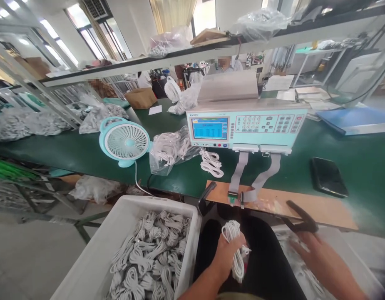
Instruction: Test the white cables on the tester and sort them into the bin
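A bundle of white cable [237, 266] is in my left hand [225, 254], whose fingers wrap round it above my lap. My right hand [320, 256] is at the lower right, over a light bin [351, 254] with pale cables in it; it is blurred, and its fingertips and anything in them cannot be made out. Ahead of my left hand, two grey ribbon cables [267, 177] run down from the light blue tester [264, 125] to small connectors on a wooden board [320, 206].
A white bin [108, 233] of bundled cables stands at the lower left. On the green table [180, 183] are a blue fan [128, 142], bagged cables [169, 148], a loose bundle [211, 163] and a black phone [329, 176]. Black clamps [207, 198] grip the edge. A person [226, 64] sits beyond.
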Available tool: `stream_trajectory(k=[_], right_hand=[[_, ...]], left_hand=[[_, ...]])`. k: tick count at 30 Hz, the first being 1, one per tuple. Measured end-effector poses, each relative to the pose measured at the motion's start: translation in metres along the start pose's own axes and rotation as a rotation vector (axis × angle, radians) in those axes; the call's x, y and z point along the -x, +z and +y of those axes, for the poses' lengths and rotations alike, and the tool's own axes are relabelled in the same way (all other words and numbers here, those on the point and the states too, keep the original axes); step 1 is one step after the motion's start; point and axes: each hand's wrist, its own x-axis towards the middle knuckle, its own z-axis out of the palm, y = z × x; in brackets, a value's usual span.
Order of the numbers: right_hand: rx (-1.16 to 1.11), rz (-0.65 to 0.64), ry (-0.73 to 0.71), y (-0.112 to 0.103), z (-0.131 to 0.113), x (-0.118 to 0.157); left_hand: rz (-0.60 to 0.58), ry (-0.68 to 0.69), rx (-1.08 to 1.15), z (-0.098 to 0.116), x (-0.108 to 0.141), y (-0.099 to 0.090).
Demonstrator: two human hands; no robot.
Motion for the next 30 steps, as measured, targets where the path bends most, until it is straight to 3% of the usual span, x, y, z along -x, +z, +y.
stream_trajectory(k=[1,4,7,9,14,19,22,27,30], right_hand=[[0.03,-0.014,-0.061,-0.001,-0.008,0.002],[-0.162,-0.269,-0.154,0.012,-0.059,0.01],[-0.375,-0.398,-0.135,0.029,-0.109,0.014],[-0.47,-0.418,-0.087,0.037,-0.122,0.017],[-0.516,-0.428,-0.052,0.057,-0.114,0.028],[-0.413,-0.295,-0.141,0.072,-0.108,0.027],[-0.311,-0.207,-0.244,0.075,-0.105,0.022],[-0.027,-0.076,-0.508,0.082,-0.098,0.016],[0.019,-0.026,-0.575,0.085,-0.097,0.01]], left_hand=[[-0.051,0.001,-0.002,-0.001,0.001,-0.001],[-0.116,-0.032,0.041,-0.006,0.002,0.0],[-0.074,-0.072,0.149,-0.007,0.003,0.001],[-0.024,-0.068,0.258,-0.004,0.002,0.001],[0.061,0.009,0.403,0.006,0.004,0.001],[0.113,-0.019,0.314,0.008,0.015,0.008],[0.131,-0.013,0.101,0.013,0.018,0.006],[0.119,0.13,-0.472,0.025,0.006,-0.01],[0.123,0.207,-0.682,0.026,-0.003,-0.02]])
